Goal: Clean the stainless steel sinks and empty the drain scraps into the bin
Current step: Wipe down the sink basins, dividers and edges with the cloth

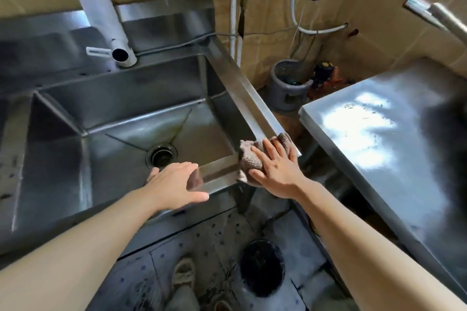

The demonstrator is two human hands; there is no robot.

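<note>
A stainless steel sink [121,113] fills the left and middle of the view, with a round drain [161,155] in its floor. A brown-grey cloth [252,159] lies on the sink's front right corner. My right hand [275,169] presses flat on the cloth with fingers spread. My left hand [177,183] rests on the sink's front rim, fingers straight, holding nothing. A black bin [261,267] stands on the floor below, between my arms.
A white tube [106,23] leans over the sink's back ledge. A steel counter [394,134] runs along the right. A grey bucket [285,88] sits on the floor by the wall behind the gap. Pipes and cloths hang on the tiled wall.
</note>
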